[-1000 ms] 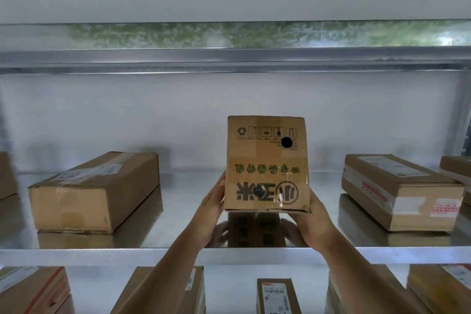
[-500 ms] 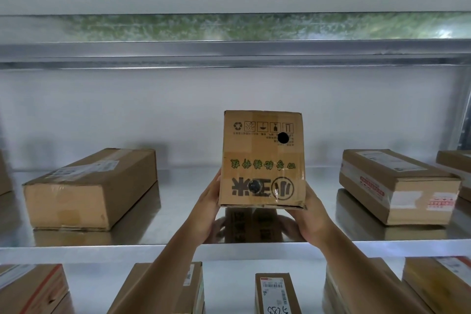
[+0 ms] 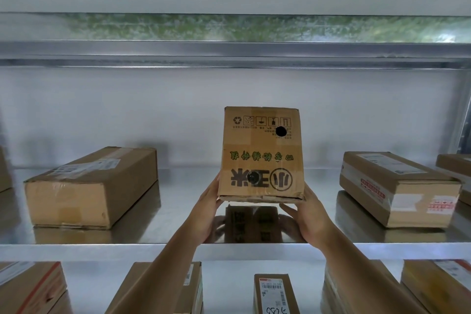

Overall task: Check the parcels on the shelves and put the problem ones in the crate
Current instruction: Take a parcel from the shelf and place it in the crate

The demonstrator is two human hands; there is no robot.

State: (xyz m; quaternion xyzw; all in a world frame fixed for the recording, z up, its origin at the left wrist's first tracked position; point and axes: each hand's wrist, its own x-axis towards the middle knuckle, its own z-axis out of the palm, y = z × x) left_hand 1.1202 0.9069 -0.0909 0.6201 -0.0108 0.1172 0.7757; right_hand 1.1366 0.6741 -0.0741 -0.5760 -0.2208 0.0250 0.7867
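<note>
A tall brown cardboard parcel (image 3: 262,153) with upside-down green and black print and two round black holes in its front face is held just above the metal shelf (image 3: 178,201), tilted back slightly. My left hand (image 3: 207,208) grips its lower left side and my right hand (image 3: 307,214) cups its lower right corner from beneath. The parcel's underside and back are hidden. Its reflection shows on the shelf below it. No crate is in view.
A long brown parcel (image 3: 91,187) lies on the same shelf to the left, and a taped, labelled parcel (image 3: 397,187) to the right with another (image 3: 456,173) at the far edge. The lower shelf holds several more boxes, including a barcoded one (image 3: 274,293). A shelf beam (image 3: 229,55) runs overhead.
The parcel has stayed in both hands and sits slightly higher and a little farther back over the shelf, still off the surface. My view shifted slightly.
</note>
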